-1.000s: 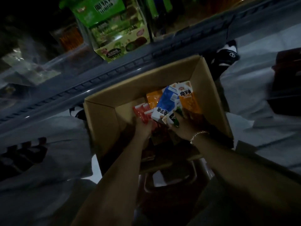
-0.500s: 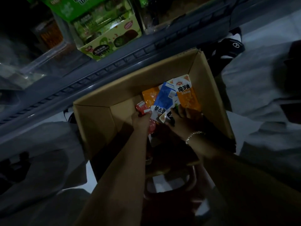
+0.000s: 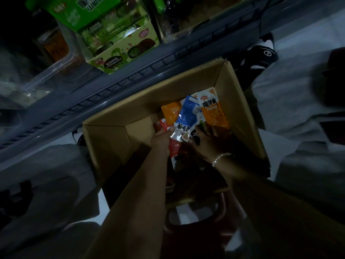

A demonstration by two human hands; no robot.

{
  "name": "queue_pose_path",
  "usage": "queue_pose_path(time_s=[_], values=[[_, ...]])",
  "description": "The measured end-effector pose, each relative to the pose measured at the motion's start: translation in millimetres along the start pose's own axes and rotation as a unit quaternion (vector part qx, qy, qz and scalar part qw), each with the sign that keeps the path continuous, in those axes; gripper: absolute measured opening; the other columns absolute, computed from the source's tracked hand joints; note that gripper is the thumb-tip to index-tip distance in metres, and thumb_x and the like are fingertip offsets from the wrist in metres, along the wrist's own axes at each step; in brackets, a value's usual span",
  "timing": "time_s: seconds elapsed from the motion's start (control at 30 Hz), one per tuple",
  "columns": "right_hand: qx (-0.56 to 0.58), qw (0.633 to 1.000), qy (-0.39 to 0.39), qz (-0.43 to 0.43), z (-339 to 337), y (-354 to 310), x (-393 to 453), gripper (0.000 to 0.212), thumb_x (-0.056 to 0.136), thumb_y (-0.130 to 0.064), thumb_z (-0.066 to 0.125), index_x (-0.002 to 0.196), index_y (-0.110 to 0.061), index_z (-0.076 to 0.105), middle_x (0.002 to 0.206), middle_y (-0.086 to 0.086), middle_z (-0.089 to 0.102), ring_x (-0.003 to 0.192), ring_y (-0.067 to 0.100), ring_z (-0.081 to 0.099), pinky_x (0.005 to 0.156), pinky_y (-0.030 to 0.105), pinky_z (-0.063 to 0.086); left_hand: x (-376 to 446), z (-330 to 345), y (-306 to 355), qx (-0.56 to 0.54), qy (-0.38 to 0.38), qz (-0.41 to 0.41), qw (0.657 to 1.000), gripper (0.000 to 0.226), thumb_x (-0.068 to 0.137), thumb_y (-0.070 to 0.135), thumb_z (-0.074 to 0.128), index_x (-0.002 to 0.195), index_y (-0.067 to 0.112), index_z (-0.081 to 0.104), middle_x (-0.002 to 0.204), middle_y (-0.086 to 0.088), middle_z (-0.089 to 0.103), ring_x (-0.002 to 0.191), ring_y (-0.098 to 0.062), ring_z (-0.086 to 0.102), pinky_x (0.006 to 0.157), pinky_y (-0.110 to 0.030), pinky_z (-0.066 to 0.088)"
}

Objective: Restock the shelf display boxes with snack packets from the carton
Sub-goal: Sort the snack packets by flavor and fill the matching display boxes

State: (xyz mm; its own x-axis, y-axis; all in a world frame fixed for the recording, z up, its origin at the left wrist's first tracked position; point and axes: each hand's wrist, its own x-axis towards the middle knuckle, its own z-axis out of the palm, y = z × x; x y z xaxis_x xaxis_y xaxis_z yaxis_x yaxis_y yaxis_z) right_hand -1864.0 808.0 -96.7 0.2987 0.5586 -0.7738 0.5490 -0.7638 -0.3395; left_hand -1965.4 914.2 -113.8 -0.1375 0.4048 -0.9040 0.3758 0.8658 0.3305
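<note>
An open brown carton (image 3: 115, 146) stands on the floor below the shelf. Both my hands reach inside it. My left hand (image 3: 161, 141) grips a bunch of snack packets at their lower ends, with a blue and white packet (image 3: 187, 116) on top and red packets (image 3: 175, 148) under it. My right hand (image 3: 211, 141), with a bead bracelet on its wrist, holds orange packets (image 3: 212, 111) fanned against the blue one. A green display box (image 3: 119, 53) sits on the shelf above, with dark snack packs inside.
The grey shelf edge (image 3: 130, 79) runs diagonally just behind the carton. A clear plastic bin (image 3: 52, 58) stands left of the green box. A black and white shoe (image 3: 261, 55) lies on the floor past the carton's far corner. A dark red stool (image 3: 196, 212) carries the carton.
The left hand has closed over the blue packet's lower end and the packets are bunched closer together. The view shifted slightly toward the shelf.
</note>
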Motion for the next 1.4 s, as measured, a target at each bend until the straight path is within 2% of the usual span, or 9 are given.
queue_pose_path(time_s=[0.17,0.33,0.47,0.67,0.87,1.07,1.2,1.3,1.4], values=[[0.003,1.000,0.017,-0.002,-2,1,-3,0.060,0.098,-0.050,0.032,0.151,-0.028,0.014,0.160,-0.004,-0.004,0.146,0.025,-0.009,0.113,0.054,-0.006,2,-7,-7,0.014,0.030,0.038,0.999,0.009,0.082,0.018,0.074,0.089,0.018,0.068,0.105,-0.011,0.071,0.096,-0.027,0.066,0.092,-0.042,0.052],[-0.010,1.000,0.024,0.004,1,2,1,0.058,0.098,-0.052,0.030,0.150,-0.030,0.016,0.160,-0.004,-0.001,0.146,0.025,-0.006,0.112,0.059,-0.006,5,-8,2,0.107,0.077,0.143,0.981,0.025,0.088,0.018,0.067,0.110,0.005,0.069,0.108,-0.015,0.069,0.095,-0.025,0.063,0.092,-0.036,0.050],[-0.008,1.000,0.020,0.019,4,-2,3,0.059,0.098,-0.054,0.026,0.150,-0.032,0.014,0.160,-0.004,-0.003,0.146,0.026,-0.006,0.112,0.061,-0.005,8,-4,8,0.117,0.075,0.133,0.981,0.027,0.090,0.020,0.064,0.114,0.007,0.067,0.100,-0.007,0.066,0.098,-0.023,0.061,0.093,-0.034,0.048],[0.003,1.000,0.020,0.023,4,-4,3,0.058,0.098,-0.053,0.027,0.150,-0.031,0.014,0.160,-0.005,-0.003,0.146,0.025,-0.006,0.112,0.059,-0.004,6,4,6,0.079,0.066,0.120,0.987,0.001,0.087,0.017,0.068,0.088,0.018,0.069,0.082,0.002,0.065,0.087,-0.019,0.063,0.092,-0.038,0.051],[0.007,0.999,0.023,0.038,9,-4,7,0.056,0.097,-0.054,0.027,0.149,-0.036,0.014,0.159,-0.007,-0.003,0.146,0.025,-0.006,0.112,0.060,-0.002,12,8,9,0.154,0.070,0.191,0.967,0.023,0.088,0.016,0.067,0.106,0.003,0.069,0.103,-0.010,0.069,0.095,-0.020,0.061,0.088,-0.031,0.046],[0.005,0.999,0.028,0.021,8,-5,6,0.053,0.098,-0.051,0.030,0.147,-0.041,0.013,0.159,-0.005,-0.001,0.144,0.030,-0.001,0.111,0.060,0.008,17,12,6,0.140,0.075,0.160,0.974,0.029,0.085,0.019,0.071,0.110,0.005,0.067,0.106,-0.007,0.068,0.096,-0.019,0.061,0.072,-0.023,0.043],[0.000,1.000,0.010,0.028,9,-9,6,0.054,0.098,-0.050,0.028,0.149,-0.040,0.010,0.159,-0.005,-0.008,0.144,0.030,-0.007,0.112,0.058,0.007,20,7,6,0.113,0.041,0.135,0.984,0.022,0.085,0.020,0.070,0.105,0.010,0.066,0.100,-0.002,0.067,0.090,-0.014,0.058,0.079,-0.025,0.044],[0.001,1.000,0.016,0.025,9,-6,7,0.055,0.097,-0.053,0.027,0.148,-0.039,0.010,0.159,-0.006,-0.006,0.145,0.028,-0.007,0.114,0.059,0.008,22,3,6,0.058,0.000,0.084,0.995,0.010,0.083,0.016,0.073,0.084,0.019,0.063,0.088,-0.002,0.067,0.091,-0.024,0.065,0.090,-0.040,0.053],[0.011,1.000,0.008,0.026,10,-5,10,0.055,0.098,-0.051,0.029,0.148,-0.039,0.011,0.159,-0.007,-0.005,0.145,0.028,-0.007,0.114,0.058,0.010,21,-3,7,0.011,-0.026,0.027,0.999,0.014,0.080,0.011,0.075,0.086,0.016,0.064,0.086,-0.006,0.068,0.082,-0.024,0.067,0.085,-0.041,0.055]])
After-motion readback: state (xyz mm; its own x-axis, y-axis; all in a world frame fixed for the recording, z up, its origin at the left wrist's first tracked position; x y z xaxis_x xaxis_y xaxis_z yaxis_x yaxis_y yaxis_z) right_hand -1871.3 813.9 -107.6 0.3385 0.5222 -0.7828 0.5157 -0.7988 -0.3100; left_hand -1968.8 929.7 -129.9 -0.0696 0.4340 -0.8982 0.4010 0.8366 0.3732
